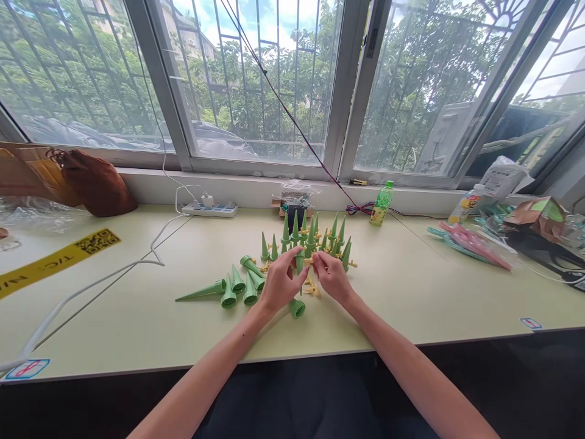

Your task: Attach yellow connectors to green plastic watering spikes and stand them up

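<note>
My left hand (284,277) grips a green plastic watering spike (300,262) between thumb and fingers, its narrow end pointing down. From the right, my right hand (329,274) pinches a small yellow valve (308,260) against the side of that spike; whether it is seated I cannot tell. Beyond both hands stand several green spikes (311,235), points up, some with yellow valves sticking out sideways. Loose green spikes (228,292) lie or stand left of my left hand. Another spike (297,308) lies just below it, and loose yellow valves (313,289) lie between my hands.
A power strip (210,210) with a white cable sits by the window ledge. Behind the spikes is a small opened box (295,204). A green-capped bottle (381,204) stands at right, with pink and teal plastic pieces (475,244) beyond. A brown pouch (94,183) rests far left.
</note>
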The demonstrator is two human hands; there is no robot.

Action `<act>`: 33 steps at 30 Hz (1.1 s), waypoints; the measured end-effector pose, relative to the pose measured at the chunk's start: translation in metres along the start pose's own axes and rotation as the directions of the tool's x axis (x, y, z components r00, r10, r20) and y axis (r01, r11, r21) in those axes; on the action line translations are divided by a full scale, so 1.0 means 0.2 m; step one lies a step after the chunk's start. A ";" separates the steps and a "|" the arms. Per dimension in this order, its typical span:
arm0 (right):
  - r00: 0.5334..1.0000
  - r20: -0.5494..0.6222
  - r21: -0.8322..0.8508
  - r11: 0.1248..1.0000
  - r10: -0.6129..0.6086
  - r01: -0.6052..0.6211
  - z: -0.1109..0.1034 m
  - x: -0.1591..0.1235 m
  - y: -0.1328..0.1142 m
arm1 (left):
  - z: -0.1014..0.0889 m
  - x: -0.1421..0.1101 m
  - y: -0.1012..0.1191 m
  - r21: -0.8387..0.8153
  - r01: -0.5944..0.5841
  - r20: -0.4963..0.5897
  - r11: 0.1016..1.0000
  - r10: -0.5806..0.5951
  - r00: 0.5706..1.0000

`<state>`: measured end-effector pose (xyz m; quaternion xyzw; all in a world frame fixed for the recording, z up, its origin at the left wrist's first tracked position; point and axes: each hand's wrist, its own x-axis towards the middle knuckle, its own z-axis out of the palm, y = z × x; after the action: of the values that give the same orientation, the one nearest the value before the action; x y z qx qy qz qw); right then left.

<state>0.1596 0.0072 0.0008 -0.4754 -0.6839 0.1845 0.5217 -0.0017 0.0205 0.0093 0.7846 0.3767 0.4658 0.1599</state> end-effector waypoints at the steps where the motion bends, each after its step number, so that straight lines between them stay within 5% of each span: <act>1: 1.000 -0.004 0.009 1.000 0.008 -0.008 0.00 0.00 0.00 | 0.00 0.00 0.00 0.003 0.002 -0.001 1.000 -0.002 1.000; 33: 0.999 0.025 -0.078 0.996 -0.037 0.039 0.00 0.00 0.00 | 0.00 -0.01 0.00 0.032 -0.015 0.019 0.999 0.014 1.000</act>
<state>0.1602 0.0064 0.0014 -0.4803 -0.7057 0.1530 0.4979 -0.0012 0.0197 0.0081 0.7941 0.3769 0.4535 0.1472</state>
